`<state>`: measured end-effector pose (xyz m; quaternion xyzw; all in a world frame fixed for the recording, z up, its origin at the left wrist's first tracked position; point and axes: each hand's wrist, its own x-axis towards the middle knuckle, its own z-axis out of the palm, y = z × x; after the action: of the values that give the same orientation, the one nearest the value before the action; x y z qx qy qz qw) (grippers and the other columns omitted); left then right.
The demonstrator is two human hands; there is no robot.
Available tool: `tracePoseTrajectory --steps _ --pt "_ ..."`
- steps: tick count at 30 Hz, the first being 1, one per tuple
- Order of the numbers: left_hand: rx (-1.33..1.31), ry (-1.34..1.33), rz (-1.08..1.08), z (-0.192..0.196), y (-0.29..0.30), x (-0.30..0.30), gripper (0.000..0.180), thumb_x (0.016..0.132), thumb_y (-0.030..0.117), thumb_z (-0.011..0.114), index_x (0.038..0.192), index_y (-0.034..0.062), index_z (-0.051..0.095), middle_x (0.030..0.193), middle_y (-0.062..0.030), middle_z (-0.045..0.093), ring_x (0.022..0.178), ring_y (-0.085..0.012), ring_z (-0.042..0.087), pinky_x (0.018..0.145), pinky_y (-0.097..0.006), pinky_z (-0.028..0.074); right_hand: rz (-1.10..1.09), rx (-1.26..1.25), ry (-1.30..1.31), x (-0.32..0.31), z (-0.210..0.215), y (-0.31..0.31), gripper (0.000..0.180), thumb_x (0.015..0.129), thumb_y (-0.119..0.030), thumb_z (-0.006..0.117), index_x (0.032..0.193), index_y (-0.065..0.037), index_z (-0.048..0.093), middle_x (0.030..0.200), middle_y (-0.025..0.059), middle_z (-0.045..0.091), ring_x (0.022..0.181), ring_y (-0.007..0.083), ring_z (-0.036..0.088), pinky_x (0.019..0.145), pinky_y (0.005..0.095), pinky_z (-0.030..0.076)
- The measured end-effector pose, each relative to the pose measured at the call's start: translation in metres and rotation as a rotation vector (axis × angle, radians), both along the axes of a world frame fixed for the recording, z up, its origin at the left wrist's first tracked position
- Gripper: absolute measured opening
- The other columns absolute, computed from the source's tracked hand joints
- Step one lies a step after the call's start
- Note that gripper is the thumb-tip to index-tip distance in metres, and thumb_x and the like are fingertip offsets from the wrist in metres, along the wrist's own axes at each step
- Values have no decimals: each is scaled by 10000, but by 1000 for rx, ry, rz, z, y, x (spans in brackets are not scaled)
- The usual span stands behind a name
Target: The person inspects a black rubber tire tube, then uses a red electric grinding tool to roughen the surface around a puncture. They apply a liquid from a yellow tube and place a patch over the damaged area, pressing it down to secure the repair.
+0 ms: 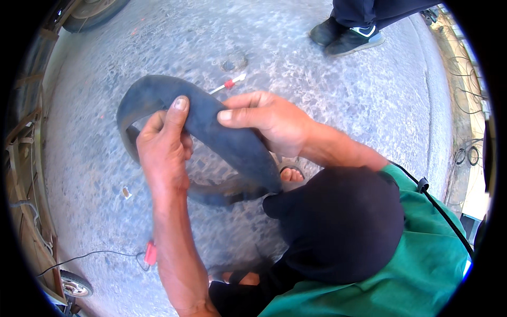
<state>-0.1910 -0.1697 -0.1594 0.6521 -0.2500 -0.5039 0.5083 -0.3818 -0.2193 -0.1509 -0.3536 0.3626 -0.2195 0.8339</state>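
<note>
A limp, black rubber inner tube (pixel 232 145), flattened into a wide band and curled in a loose loop, is held up over the ground at the middle of the view. Its upper arc is pinched by the left hand (pixel 163 150), whose thumb is pressed on the outer face with the fingers curled shut behind the band, and at three o'clock from it the right hand (pixel 269 121) is closed on the same band, thumb flat on top. Judged from this, the tube is already off any wheel and fully deflated, and it appears to be in the middle of being felt along its length; no patch or mark on the rubber can be made out, so any mending seems not yet begun. At twelve o'clock from the tube a small white tool with a red collar (pixel 228 83) lies on the grey speckled pavement (pixel 327 79). At one o'clock another person's dark shoes (pixel 346 36) are seen.
</note>
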Motion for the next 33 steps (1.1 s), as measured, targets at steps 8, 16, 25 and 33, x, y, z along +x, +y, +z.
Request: tracePoseTrajectory --steps 8,16,25,33 --pt "-80 -12 -63 -7 -3 -22 321 977 354 683 840 65 655 683 -19 586 573 -88 487 548 -232 387 -83 43 16 -16 -4 -5 276 980 -209 654 1134 17 690 1007 90 727 866 145 692 796 285 560" --pt "-38 -217 -186 -21 37 10 358 940 360 714 881 7 699 704 -47 645 624 -119 568 579 -301 459 -117 36 -22 -13 -17 -8 322 1016 -232 583 1199 27 639 1053 125 725 877 179 721 801 307 602" --pt "699 -911 -545 -68 251 200 319 851 304 765 1068 80 699 983 -181 706 883 -348 691 778 -449 535 -161 95 -9 -21 -28 -17 356 1026 -242 579 1236 43 620 1104 148 723 959 214 729 857 333 608" --pt "530 -1212 -517 -153 346 206 458 784 180 760 1214 111 618 1056 -161 646 992 -395 614 863 -505 473 -143 154 -34 -15 -26 -22 338 988 -257 622 1188 15 648 1021 133 722 849 209 707 779 348 596"
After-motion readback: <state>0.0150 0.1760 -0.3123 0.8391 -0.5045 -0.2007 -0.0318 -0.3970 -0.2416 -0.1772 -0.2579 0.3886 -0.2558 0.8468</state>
